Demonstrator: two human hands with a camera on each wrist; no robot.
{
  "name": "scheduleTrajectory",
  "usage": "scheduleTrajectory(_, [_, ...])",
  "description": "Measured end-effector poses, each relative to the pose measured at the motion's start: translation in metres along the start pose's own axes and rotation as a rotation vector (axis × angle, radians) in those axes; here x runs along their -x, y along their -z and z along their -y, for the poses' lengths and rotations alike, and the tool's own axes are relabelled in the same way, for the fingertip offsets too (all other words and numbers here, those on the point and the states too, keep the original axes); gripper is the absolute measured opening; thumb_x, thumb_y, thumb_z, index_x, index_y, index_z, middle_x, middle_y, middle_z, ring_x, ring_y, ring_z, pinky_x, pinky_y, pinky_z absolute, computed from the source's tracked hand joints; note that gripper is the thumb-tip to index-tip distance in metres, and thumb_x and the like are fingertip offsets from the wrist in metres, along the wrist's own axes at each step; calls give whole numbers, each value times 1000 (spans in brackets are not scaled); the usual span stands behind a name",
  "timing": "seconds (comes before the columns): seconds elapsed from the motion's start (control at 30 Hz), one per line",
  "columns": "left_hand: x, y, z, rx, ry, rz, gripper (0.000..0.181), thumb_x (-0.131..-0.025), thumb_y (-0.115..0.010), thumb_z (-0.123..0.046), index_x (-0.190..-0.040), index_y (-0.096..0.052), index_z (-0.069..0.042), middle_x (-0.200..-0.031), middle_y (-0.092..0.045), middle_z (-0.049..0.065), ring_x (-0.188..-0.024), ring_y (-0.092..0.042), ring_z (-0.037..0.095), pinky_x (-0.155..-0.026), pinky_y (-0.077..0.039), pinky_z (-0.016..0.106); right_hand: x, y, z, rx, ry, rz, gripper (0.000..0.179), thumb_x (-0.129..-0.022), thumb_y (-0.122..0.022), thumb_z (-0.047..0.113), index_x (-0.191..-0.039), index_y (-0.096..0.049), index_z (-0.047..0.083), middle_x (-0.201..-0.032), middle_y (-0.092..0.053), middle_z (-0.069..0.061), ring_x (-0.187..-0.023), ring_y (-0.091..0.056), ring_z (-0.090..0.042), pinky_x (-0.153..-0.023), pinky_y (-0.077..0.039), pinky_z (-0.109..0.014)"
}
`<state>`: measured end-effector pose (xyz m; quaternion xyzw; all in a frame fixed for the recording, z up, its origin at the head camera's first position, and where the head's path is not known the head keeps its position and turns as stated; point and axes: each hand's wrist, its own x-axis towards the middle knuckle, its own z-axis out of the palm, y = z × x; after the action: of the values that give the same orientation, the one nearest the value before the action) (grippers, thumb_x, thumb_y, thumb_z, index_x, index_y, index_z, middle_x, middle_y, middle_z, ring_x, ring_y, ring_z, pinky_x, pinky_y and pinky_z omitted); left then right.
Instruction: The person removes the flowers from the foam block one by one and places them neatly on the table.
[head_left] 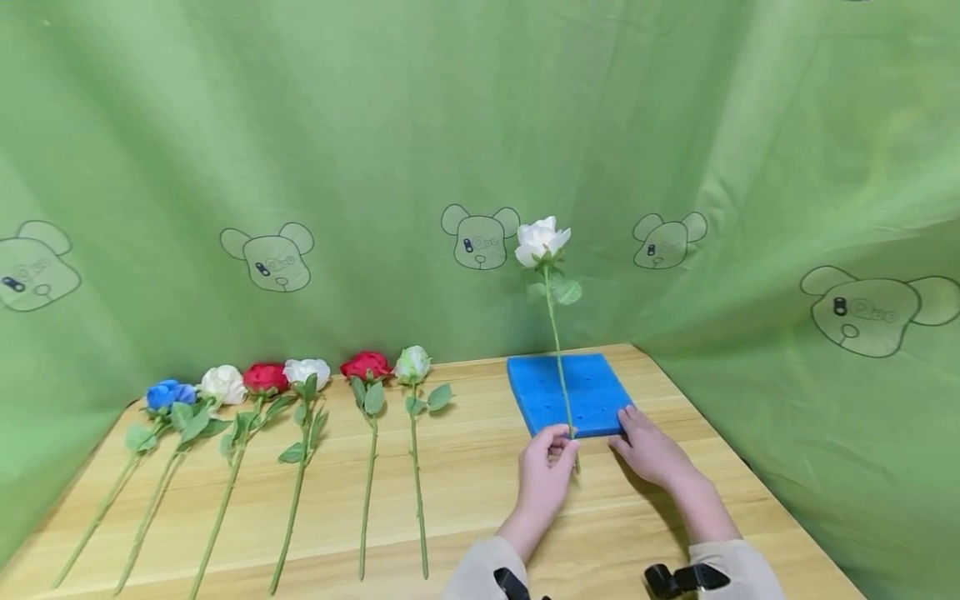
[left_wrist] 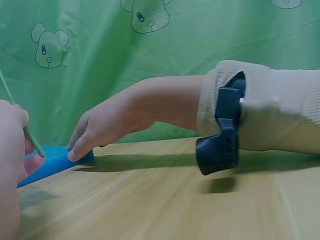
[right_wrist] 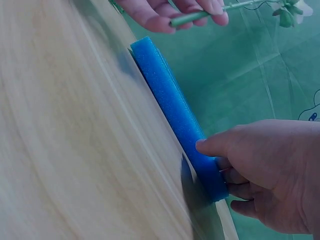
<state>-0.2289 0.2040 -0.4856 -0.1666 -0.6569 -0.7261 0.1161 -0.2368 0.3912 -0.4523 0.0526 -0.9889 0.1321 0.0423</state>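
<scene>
My left hand pinches the lower stem of a white artificial rose between thumb and fingers. The rose stands nearly upright, its bloom high over the table. Its stem's cut end sticks out below the fingers, in front of a blue foam block. That flat square block lies on the table and has small holes in its top. At its near right corner, my right hand holds the block; the thumb lies against the front face and the fingers reach round the right side, partly hidden.
Several artificial roses lie in a row at the left: a blue one, a cream one, red ones, another white one and a pale green one. A green curtain hangs behind the wooden table.
</scene>
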Motion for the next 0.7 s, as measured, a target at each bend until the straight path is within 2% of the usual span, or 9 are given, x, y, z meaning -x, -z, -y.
scheduleTrajectory(0.17, [8, 4, -4, 105, 83, 4, 16, -89, -67, -3, -103, -67, 2, -86, -66, 16, -67, -55, 0, -55, -59, 27, 0, 1, 0, 5, 13, -6, 58, -99, -53, 22, -138, -38, -18, -146, -32, -40, -136, -32, -54, -112, -32, -63])
scheduleTrajectory(0.33, [15, 11, -8, 149, 187, 1, 16, -88, -67, -3, -103, -66, 3, -86, -64, 10, -63, -57, 4, -55, -59, 24, 0, 1, 1, 6, 16, -4, 58, -99, -52, 22, -139, -38, -17, -146, -31, -40, -136, -32, -54, -112, -32, -62])
scheduleTrajectory(0.53, [23, 19, -12, 175, 265, 21, 18, -87, -66, -2, -104, -65, 3, -81, -61, 1, -59, -56, 8, -55, -58, 23, 1, 4, 3, -4, 18, 1, 58, -99, -52, 22, -139, -37, -18, -146, -31, -40, -136, -31, -54, -112, -31, -62])
scheduleTrajectory(0.7, [29, 27, -18, 213, 328, 24, 20, -87, -66, -2, -105, -65, 4, -81, -61, 0, -61, -56, 7, -55, -56, 18, 2, 5, 4, -5, 24, -2, 58, -99, -53, 21, -139, -37, -18, -146, -31, -40, -136, -31, -55, -112, -31, -63])
